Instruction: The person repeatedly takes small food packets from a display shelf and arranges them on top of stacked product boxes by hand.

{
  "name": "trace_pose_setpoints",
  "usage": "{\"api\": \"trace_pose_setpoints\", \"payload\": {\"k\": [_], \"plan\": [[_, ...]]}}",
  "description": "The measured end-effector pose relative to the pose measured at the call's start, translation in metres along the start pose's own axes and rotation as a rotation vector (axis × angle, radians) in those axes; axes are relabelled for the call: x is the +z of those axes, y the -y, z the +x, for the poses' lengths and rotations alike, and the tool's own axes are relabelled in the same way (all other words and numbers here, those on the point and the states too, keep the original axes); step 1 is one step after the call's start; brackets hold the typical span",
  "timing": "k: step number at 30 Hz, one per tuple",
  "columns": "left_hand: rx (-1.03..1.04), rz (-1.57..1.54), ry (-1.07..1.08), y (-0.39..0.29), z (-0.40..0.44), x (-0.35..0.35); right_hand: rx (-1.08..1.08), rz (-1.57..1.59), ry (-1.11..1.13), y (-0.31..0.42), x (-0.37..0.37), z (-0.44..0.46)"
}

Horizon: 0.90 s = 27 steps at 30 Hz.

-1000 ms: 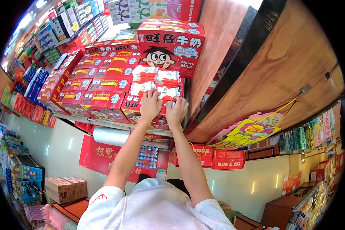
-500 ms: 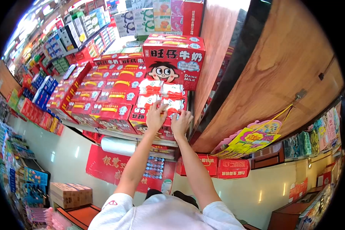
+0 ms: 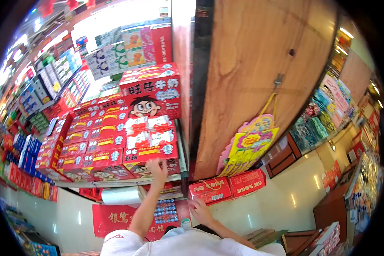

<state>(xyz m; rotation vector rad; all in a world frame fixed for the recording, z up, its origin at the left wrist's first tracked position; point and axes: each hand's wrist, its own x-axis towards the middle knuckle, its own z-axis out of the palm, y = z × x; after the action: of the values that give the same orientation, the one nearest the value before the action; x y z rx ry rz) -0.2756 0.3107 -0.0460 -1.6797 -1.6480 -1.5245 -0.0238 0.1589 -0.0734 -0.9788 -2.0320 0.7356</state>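
Observation:
Red milk cartons [image 3: 104, 141] stand stacked in rows on a display at the left centre. On the front right carton [image 3: 151, 155] lie several small white-and-red packets [image 3: 137, 140], set in two rows. My left hand [image 3: 158, 171] is raised by the front edge of that carton, fingers loosely bent and apart, with nothing visible in it. Lower down and nearer my body, my right hand [image 3: 200, 212] is in front of the red boxes on the floor. Its fingers are loosely bent and apart, and I see nothing held there.
A tall milk carton [image 3: 151, 96] stands upright behind the packets. To the right rises a wooden panel [image 3: 247, 64] with a yellow hanging sign [image 3: 249, 147]. Red gift boxes [image 3: 247, 183], a plastic roll [image 3: 123, 195] and a red mat [image 3: 115, 217] are low down.
Both hands have come away from the packets. The left is now at the carton's front edge, and the right has dropped toward my body. My view has turned to the right.

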Motion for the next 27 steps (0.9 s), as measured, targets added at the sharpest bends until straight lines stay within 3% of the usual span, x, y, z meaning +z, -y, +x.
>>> {"api": "trace_pose_setpoints", "payload": {"k": [2, 3, 4, 6, 7, 8, 9, 11, 14, 17, 23, 27], "plan": [[-0.161, -0.386, 0.292, -0.051, -0.058, -0.010, 0.256, -0.005, 0.034, -0.005, -0.018, -0.076], [-0.329, -0.457, 0.570, -0.079, -0.092, -0.013, 0.339, -0.038, -0.013, -0.003, -0.025, -0.101], [-0.346, -0.499, 0.667, -0.115, -0.121, -0.022, 0.418, -0.069, -0.065, -0.001, -0.027, -0.117], [-0.450, -0.802, 1.123, -0.139, -0.218, -0.011, 0.438, -0.079, -0.174, 0.000, -0.021, -0.132], [-0.199, -0.806, 1.428, -0.149, -0.227, -0.015, 0.448, -0.090, -0.229, 0.000, -0.022, -0.135], [-0.200, -1.075, 1.486, -0.153, -0.246, -0.009, 0.498, -0.081, -0.222, 0.005, -0.026, -0.134], [0.011, -0.982, 1.438, -0.159, -0.242, -0.006, 0.503, -0.053, -0.237, -0.001, -0.024, -0.138], [0.022, -0.808, 1.537, -0.163, -0.230, -0.006, 0.561, 0.047, -0.243, -0.009, -0.025, -0.155], [-0.027, -0.785, 1.809, -0.164, -0.217, 0.004, 0.643, 0.012, -0.235, 0.011, -0.043, -0.155], [-0.005, -0.665, 1.764, -0.179, -0.213, 0.007, 0.650, 0.153, -0.346, 0.013, -0.042, -0.159], [-0.096, -0.850, 1.777, -0.217, -0.241, -0.003, 0.881, 0.189, -0.312, 0.008, -0.070, -0.190], [-0.104, -1.145, 1.912, -0.262, -0.247, -0.022, 0.758, 0.233, -0.496, 0.018, -0.100, -0.230]]}}
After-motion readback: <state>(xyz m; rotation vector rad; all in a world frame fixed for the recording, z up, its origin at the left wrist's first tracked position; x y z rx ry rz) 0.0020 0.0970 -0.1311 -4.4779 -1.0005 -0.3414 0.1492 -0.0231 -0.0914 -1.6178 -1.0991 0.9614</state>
